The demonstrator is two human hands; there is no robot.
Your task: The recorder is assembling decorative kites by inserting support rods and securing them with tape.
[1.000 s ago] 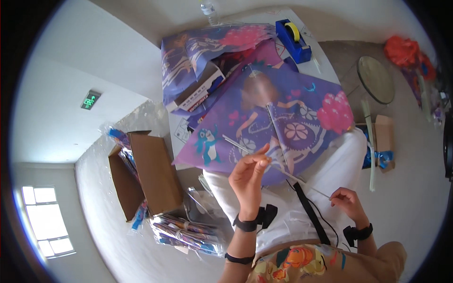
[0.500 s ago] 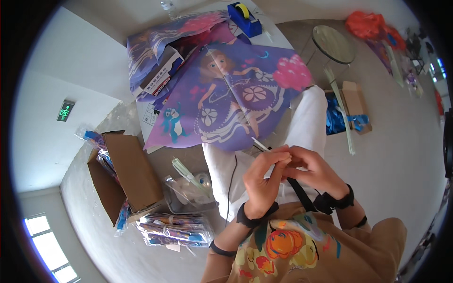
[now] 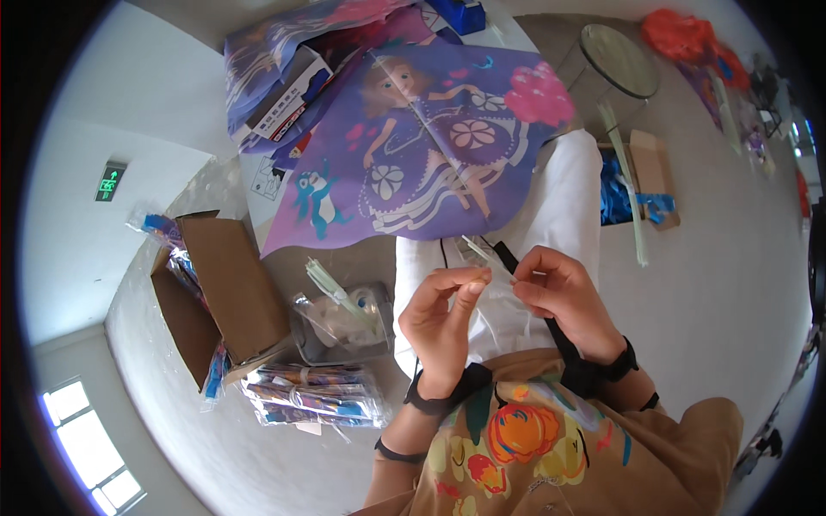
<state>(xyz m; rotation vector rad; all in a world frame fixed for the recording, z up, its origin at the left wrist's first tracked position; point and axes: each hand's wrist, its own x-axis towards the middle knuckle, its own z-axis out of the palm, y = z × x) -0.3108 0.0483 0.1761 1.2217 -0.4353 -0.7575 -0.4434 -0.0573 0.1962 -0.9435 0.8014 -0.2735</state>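
Note:
A purple kite sheet (image 3: 335,185) printed with a cartoon figure in a gown lies over the table edge and my lap. Below its lower edge, my left hand (image 3: 443,318) has thumb and forefinger pinched together; whatever sits between them is too small to make out. Just to the right, apart from it, my right hand (image 3: 564,297) is closed with its fingertips at the end of a thin white rod (image 3: 489,258). That rod slants up and left toward the sheet's lower edge. A black strap (image 3: 506,255) runs beside the right hand.
More printed sheets (image 3: 258,52) and a small box (image 3: 288,99) lie on the table, with a blue tape dispenser (image 3: 465,15) behind. A cardboard box (image 3: 232,297), grey bin (image 3: 323,348) and wrapped bundles (image 3: 314,396) stand left. Right are a stool (image 3: 619,60) and open carton (image 3: 654,176).
My hands, together before, have moved apart, the left one going left. More of the white rod shows by the right fingertips. The whole view has shifted slightly, with the kite sheet higher in it.

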